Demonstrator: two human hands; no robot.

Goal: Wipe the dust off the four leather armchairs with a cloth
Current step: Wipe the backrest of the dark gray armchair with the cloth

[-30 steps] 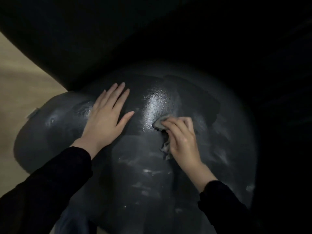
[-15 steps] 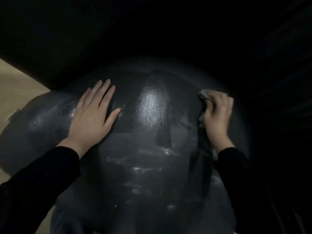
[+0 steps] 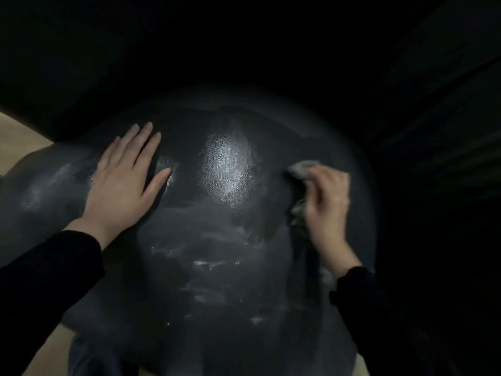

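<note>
The cloth [image 3: 302, 169] is a small grey wad pressed on the black leather of the armchair [image 3: 230, 294], at about 3 o'clock on the rounded cushion that fills the view. The right hand [image 3: 328, 202] lies over it with fingers curled round the bunched fabric; one tuft shows past the fingertips and another beside the palm. The hand is blurred, so the exact grip is hard to read. The left hand [image 3: 122, 183] rests flat at 9 o'clock, fingers straight and slightly spread, holding nothing. Between the hands, at 12 o'clock, a glossy patch [image 3: 230, 169] looks clean, while pale dust streaks [image 3: 206, 263] lie across the middle and towards 6 o'clock. A strip of light floor [image 3: 16, 131] shows at 9 o'clock.

The likely faults: the wadded cloth touches only a narrow band, so passes may skip the streaks; a dust-laden wad could smear rather than lift; and the dim light may hide what is missed near the cushion's dark edge.
</note>
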